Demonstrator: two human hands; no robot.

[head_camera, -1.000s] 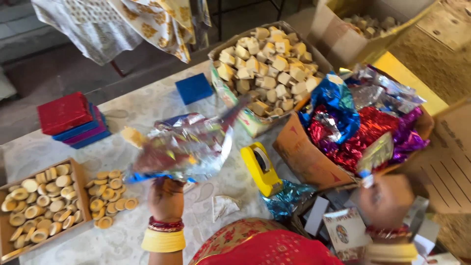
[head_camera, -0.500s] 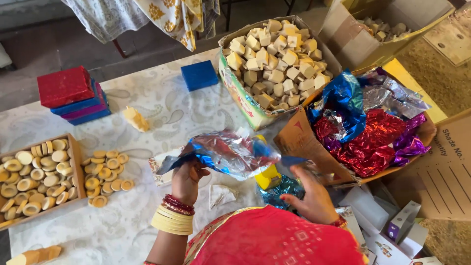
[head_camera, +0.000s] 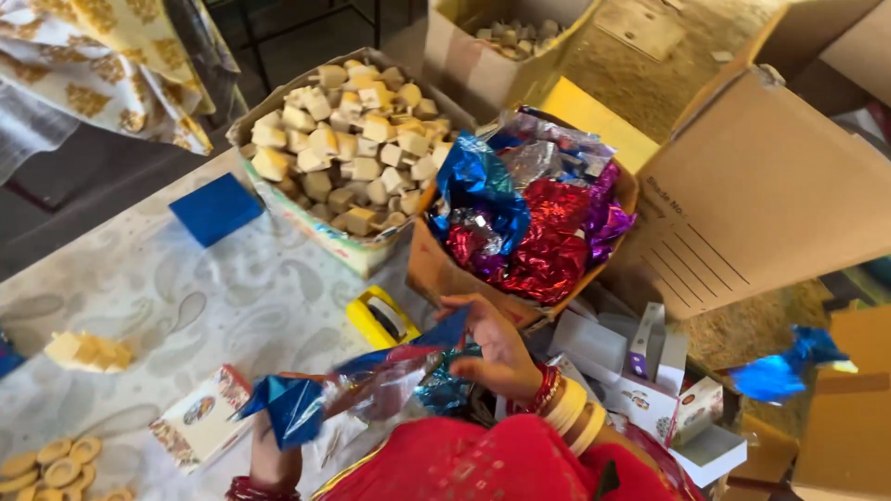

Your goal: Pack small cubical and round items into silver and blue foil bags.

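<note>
The person holds a sheet of shiny foil wrapper (head_camera: 371,390) stretched between both hands, low over the table and close to the body. The right hand (head_camera: 497,348) pinches one end of the sheet between thumb and fingers. The left hand (head_camera: 269,445) is mostly hidden behind the crumpled blue end of the foil, so it seems to grip that end, but the fingers cannot be seen clearly. The sheet is pulled out long, probably to open it flat.

Just behind the foil, a yellow tape dispenser (head_camera: 382,318) lies on the patterned tablecloth (head_camera: 232,288), within easy reach. Beyond the right hand stands a cardboard box of coloured foil sheets (head_camera: 534,227), blue, red, purple and silver, near enough to take from. Left of it is a box of pale soap-like blocks (head_camera: 339,139). A small printed carton (head_camera: 200,422) lies beside the left hand, and round yellow pieces (head_camera: 51,464) are at the table's near left corner. A flat blue box (head_camera: 215,209) lies further away. Small white cartons (head_camera: 640,380) are piled at the right.
</note>
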